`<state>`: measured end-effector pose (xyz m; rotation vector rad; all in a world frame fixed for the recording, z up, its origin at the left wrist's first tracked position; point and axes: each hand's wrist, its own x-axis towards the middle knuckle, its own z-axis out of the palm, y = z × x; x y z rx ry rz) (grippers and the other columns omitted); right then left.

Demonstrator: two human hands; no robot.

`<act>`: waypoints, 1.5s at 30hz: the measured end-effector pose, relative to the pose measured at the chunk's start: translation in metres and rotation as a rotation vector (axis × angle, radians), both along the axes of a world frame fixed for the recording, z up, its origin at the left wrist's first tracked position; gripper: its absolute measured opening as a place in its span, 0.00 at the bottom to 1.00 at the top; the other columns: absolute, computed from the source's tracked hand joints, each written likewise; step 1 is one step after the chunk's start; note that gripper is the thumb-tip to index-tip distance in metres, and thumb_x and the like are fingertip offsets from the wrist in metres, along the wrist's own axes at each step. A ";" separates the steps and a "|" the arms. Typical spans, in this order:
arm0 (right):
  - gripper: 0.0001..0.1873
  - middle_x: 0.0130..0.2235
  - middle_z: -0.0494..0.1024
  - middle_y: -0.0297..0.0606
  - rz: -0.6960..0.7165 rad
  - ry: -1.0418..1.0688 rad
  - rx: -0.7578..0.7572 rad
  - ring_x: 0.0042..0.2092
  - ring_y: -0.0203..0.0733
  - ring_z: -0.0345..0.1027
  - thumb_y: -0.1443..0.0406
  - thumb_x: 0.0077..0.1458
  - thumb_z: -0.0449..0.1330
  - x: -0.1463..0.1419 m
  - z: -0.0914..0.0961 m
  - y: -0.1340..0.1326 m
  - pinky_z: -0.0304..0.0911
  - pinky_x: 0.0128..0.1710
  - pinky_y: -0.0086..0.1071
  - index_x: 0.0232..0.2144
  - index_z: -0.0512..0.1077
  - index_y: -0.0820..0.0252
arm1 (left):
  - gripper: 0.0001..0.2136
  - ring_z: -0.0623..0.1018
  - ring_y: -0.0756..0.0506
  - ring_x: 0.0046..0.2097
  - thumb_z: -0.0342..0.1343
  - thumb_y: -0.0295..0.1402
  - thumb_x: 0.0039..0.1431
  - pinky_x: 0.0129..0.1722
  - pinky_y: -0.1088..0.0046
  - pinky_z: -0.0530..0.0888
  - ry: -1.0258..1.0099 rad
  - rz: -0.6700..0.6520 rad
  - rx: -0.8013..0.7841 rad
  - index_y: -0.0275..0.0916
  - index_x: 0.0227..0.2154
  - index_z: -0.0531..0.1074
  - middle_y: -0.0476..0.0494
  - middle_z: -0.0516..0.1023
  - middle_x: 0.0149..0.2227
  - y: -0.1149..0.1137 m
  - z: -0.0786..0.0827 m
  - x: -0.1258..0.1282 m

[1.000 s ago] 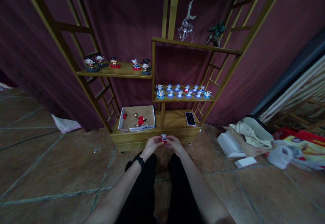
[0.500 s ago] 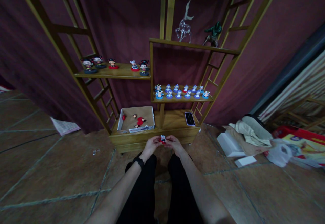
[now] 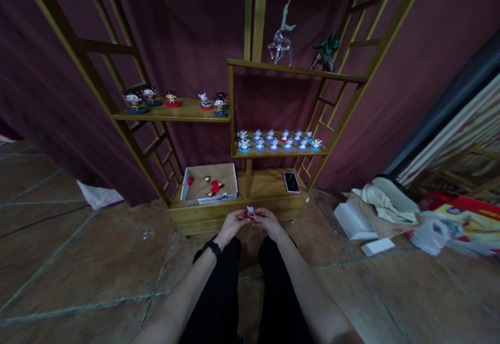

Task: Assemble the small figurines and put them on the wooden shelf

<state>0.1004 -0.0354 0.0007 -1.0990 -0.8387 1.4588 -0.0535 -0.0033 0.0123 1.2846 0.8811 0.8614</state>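
Note:
Between my two hands, just in front of the cabinet's lower edge, is a small white-headed figurine (image 3: 250,212) on a red base. My left hand (image 3: 233,222) pinches its left side, and my right hand (image 3: 267,219) grips the right side. The figurine stands roughly upright. Beyond my left hand, an open cardboard box (image 3: 209,181) holds several small red and black figurine pieces. A similar white figurine (image 3: 205,100) with a red base stands on the left shelf among black-haired figurines (image 3: 134,101).
Several purple and blue figurines (image 3: 274,143) line the right middle shelf. A phone (image 3: 291,182) lies on the bottom shelf. Higher up stand a clear deer ornament (image 3: 280,45) and a dark green figure (image 3: 326,52). White boxes (image 3: 353,221) and a plastic bag (image 3: 429,233) lie on the floor at right.
The view has shifted very slightly. Both hands keep the figurine in nearly the same place, and nothing on the shelves has moved.

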 end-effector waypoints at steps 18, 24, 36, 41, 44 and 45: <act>0.18 0.38 0.77 0.39 0.038 0.050 -0.012 0.38 0.42 0.71 0.60 0.34 0.67 0.003 -0.003 0.002 0.67 0.38 0.37 0.31 0.72 0.60 | 0.18 0.73 0.51 0.30 0.67 0.32 0.34 0.35 0.73 0.70 -0.067 0.057 0.013 0.34 0.31 0.68 0.49 0.74 0.26 0.002 -0.008 0.002; 0.16 0.36 0.76 0.37 0.034 0.031 -0.004 0.36 0.40 0.71 0.60 0.37 0.66 0.002 -0.004 0.002 0.66 0.37 0.36 0.31 0.72 0.58 | 0.19 0.74 0.50 0.31 0.66 0.33 0.35 0.35 0.73 0.70 -0.053 0.052 0.016 0.34 0.33 0.70 0.46 0.75 0.29 0.004 -0.009 0.002; 0.17 0.35 0.76 0.35 0.015 0.012 -0.020 0.34 0.37 0.70 0.59 0.36 0.66 0.001 -0.005 0.002 0.65 0.35 0.33 0.32 0.70 0.57 | 0.16 0.74 0.50 0.31 0.66 0.33 0.36 0.35 0.74 0.69 -0.081 0.026 0.017 0.35 0.29 0.70 0.47 0.75 0.28 0.005 -0.012 0.003; 0.16 0.36 0.76 0.35 0.018 -0.003 -0.034 0.34 0.36 0.69 0.60 0.36 0.66 0.000 -0.001 0.001 0.64 0.35 0.32 0.30 0.70 0.58 | 0.16 0.73 0.50 0.30 0.66 0.32 0.35 0.34 0.73 0.69 -0.076 0.027 0.020 0.35 0.29 0.71 0.47 0.75 0.27 0.005 -0.012 0.004; 0.16 0.36 0.76 0.35 0.010 -0.011 -0.041 0.34 0.37 0.69 0.60 0.36 0.66 -0.001 0.002 0.000 0.64 0.35 0.33 0.31 0.70 0.57 | 0.15 0.73 0.50 0.30 0.66 0.32 0.35 0.34 0.74 0.69 -0.057 0.034 0.025 0.35 0.30 0.71 0.48 0.75 0.26 0.004 -0.010 0.004; 0.17 0.36 0.76 0.34 0.005 -0.015 -0.044 0.34 0.37 0.69 0.60 0.35 0.66 -0.001 0.003 0.000 0.64 0.35 0.33 0.31 0.70 0.57 | 0.15 0.73 0.50 0.30 0.66 0.32 0.36 0.34 0.74 0.69 -0.053 0.035 0.026 0.35 0.30 0.71 0.48 0.75 0.27 0.004 -0.010 0.004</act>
